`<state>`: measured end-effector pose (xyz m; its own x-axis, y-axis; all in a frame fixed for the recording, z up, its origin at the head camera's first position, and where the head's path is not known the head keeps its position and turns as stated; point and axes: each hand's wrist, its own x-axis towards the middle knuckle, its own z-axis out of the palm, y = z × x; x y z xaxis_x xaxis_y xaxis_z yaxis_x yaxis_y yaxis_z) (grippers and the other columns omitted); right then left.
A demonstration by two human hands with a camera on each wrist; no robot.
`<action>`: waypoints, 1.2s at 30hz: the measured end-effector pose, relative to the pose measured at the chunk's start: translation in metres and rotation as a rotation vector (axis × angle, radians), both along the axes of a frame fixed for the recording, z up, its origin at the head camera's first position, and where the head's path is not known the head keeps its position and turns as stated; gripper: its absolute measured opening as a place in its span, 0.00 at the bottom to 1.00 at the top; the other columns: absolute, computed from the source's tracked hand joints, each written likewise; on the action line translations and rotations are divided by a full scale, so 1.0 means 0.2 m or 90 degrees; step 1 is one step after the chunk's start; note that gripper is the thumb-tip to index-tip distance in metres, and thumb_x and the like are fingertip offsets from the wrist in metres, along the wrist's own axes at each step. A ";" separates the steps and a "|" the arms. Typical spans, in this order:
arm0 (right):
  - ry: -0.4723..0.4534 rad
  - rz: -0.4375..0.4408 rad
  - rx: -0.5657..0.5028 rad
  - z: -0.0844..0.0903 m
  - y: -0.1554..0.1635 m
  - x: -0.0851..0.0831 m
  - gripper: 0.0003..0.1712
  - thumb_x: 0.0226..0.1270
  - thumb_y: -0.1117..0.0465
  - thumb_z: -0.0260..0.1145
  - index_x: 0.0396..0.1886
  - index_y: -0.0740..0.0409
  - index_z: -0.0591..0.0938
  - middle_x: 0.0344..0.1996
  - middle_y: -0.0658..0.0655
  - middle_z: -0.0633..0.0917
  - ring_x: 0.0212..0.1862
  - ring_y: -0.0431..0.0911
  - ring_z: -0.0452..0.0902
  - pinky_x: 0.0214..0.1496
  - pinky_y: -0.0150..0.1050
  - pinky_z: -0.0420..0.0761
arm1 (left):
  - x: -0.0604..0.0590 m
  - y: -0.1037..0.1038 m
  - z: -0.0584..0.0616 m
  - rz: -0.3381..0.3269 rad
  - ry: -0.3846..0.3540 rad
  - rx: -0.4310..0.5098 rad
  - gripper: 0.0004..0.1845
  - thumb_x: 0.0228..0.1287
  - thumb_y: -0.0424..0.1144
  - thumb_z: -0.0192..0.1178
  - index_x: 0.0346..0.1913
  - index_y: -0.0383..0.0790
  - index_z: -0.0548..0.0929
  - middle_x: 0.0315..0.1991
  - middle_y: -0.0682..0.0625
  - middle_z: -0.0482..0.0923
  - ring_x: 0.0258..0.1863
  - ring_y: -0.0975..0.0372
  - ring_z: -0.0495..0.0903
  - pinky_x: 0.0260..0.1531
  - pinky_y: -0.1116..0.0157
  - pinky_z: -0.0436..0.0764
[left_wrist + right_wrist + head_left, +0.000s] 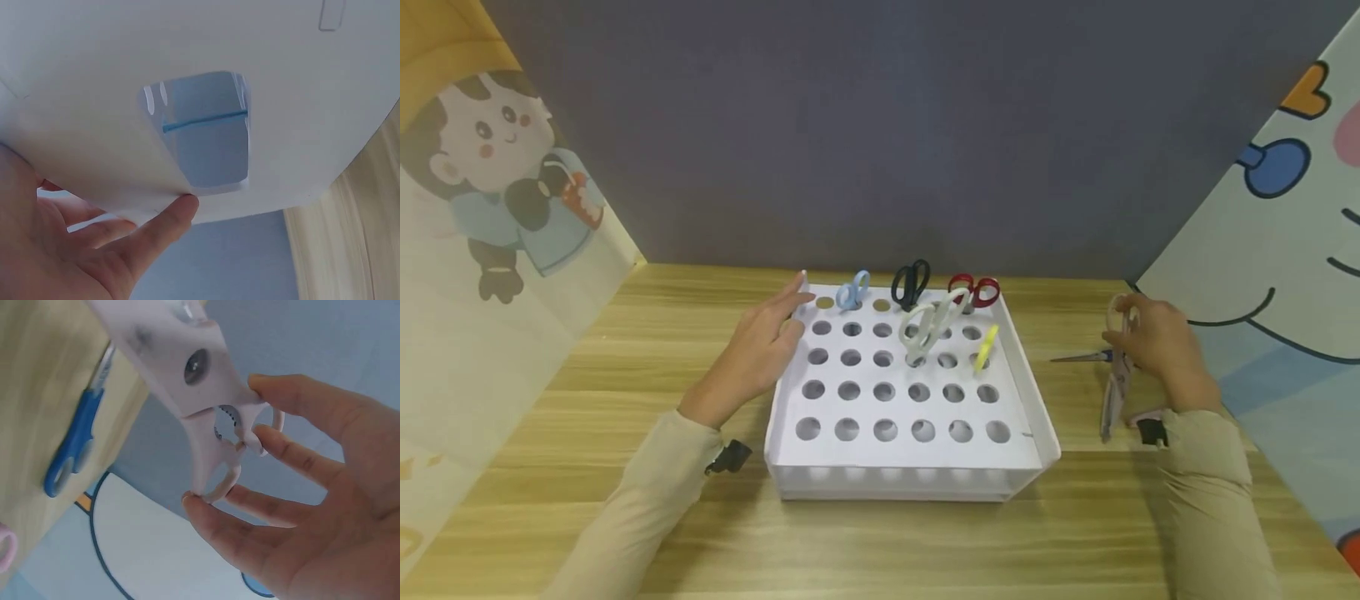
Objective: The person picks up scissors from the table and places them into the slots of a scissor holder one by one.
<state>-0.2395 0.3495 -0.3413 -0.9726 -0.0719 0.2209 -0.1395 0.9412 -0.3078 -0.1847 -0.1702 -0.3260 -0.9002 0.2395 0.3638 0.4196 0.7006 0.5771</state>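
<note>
A white rack (867, 410) with rows of round holes stands on the table. My left hand (758, 346) grips its left wall near the back corner, with fingers on both sides of the rim; in the left wrist view a fingertip presses beside a cutout in the wall (312, 131). To the rack's right, my right hand (1153, 337) holds pale pink kitchen shears (169, 362) by their toothed handle loops, blades towards me. Blue-handled scissors (78, 434) lie just beside them. Another pink handle (6, 547) shows on the table, partly covered in the head view.
Upright in the rack are light blue scissors (853, 292), black scissors (911, 285), red scissors (974, 292), larger white scissors (931, 323) and a yellow handle (987, 348). A grey panel (880, 133) closes off the back, and printed walls stand at both sides.
</note>
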 end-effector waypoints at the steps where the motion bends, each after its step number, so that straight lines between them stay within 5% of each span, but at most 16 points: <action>1: 0.012 0.003 0.002 0.01 -0.01 0.01 0.32 0.62 0.59 0.70 0.59 0.74 0.72 0.48 0.83 0.76 0.49 0.77 0.70 0.45 0.70 0.72 | 0.00 0.01 0.00 -0.002 0.007 -0.003 0.23 0.70 0.34 0.45 0.65 0.31 0.75 0.77 0.43 0.56 0.74 0.46 0.59 0.73 0.48 0.58; 24: 0.137 0.015 -0.039 0.19 -0.22 0.14 0.27 0.60 0.60 0.72 0.55 0.69 0.75 0.56 0.78 0.75 0.55 0.74 0.68 0.54 0.71 0.67 | 0.02 0.01 -0.02 -0.005 0.025 -0.005 0.21 0.70 0.34 0.48 0.62 0.31 0.77 0.76 0.43 0.57 0.72 0.44 0.63 0.71 0.47 0.62; 36: 0.268 0.013 -0.084 0.28 -0.34 0.22 0.25 0.60 0.62 0.71 0.54 0.69 0.77 0.52 0.71 0.77 0.47 0.66 0.71 0.43 0.64 0.69 | 0.03 0.00 -0.01 -0.005 0.029 -0.005 0.22 0.70 0.34 0.48 0.62 0.32 0.77 0.76 0.43 0.57 0.72 0.44 0.63 0.70 0.47 0.63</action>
<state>-0.1961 0.2818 -0.2846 -0.7940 -0.0357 0.6068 -0.2974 0.8935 -0.3365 -0.1793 -0.1707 -0.3284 -0.8805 0.2493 0.4033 0.4513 0.7014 0.5518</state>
